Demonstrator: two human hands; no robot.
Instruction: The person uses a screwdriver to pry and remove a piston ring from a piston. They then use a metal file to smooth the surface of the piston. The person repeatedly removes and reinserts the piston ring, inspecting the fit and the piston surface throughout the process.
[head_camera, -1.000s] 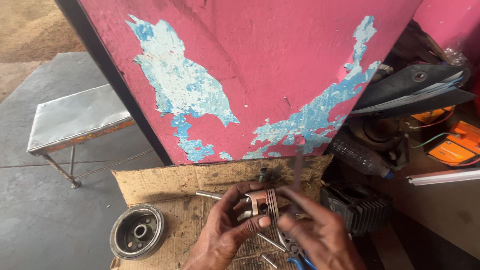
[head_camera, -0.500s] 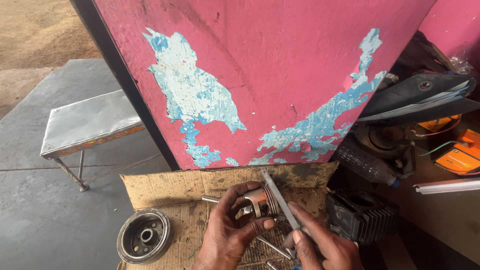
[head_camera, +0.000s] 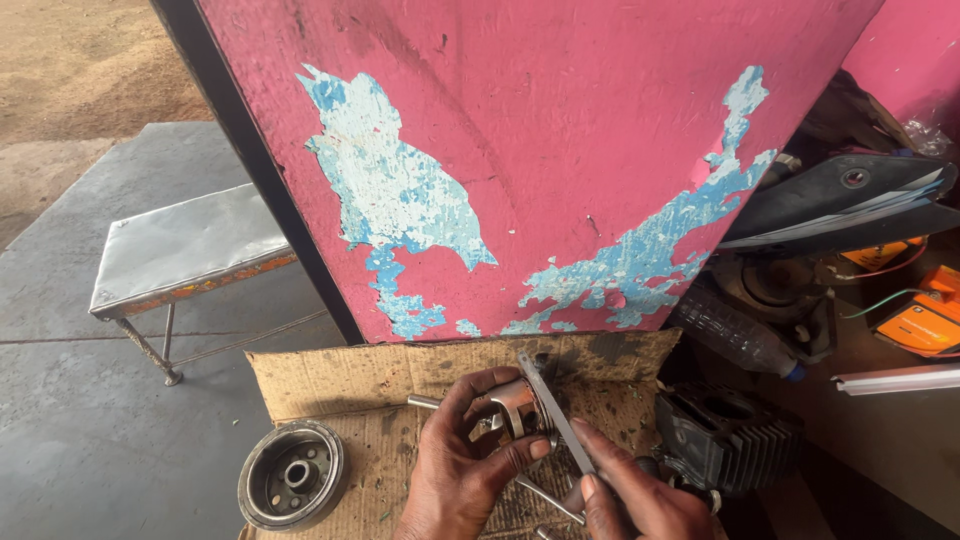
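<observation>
Cardboard (head_camera: 330, 385), brown, creased and oil-stained, lies flat on the ground in front of a tall pink wall (head_camera: 560, 130) whose paint has flaked away to pale blue patches. Over the sheet the left hand (head_camera: 465, 475) is closed around a small shiny metal piston (head_camera: 515, 408), thumb under it and fingers curled over its top, holding it clear of the cardboard. The right hand (head_camera: 640, 500) pinches the lower end of a thin flat grey metal strip (head_camera: 555, 415), which runs up and to the left and rests against the piston's right side. Below the hands, slim metal rods (head_camera: 545, 498) lie on the cardboard, and another rod end (head_camera: 425, 402) sticks out just left of the left hand's fingers. At the sheet's lower left corner sits a round dark metal drum with a central hub (head_camera: 293, 475). Just right of the right hand stands a black finned engine cylinder block (head_camera: 725, 440). Behind it lie a ribbed plastic bottle (head_camera: 735, 335) and dark bodywork panels (head_camera: 850, 200), with an orange box (head_camera: 925, 325) further right. Well to the left, a low metal-topped bench (head_camera: 185, 250) stands on the grey concrete floor (head_camera: 90, 440).
</observation>
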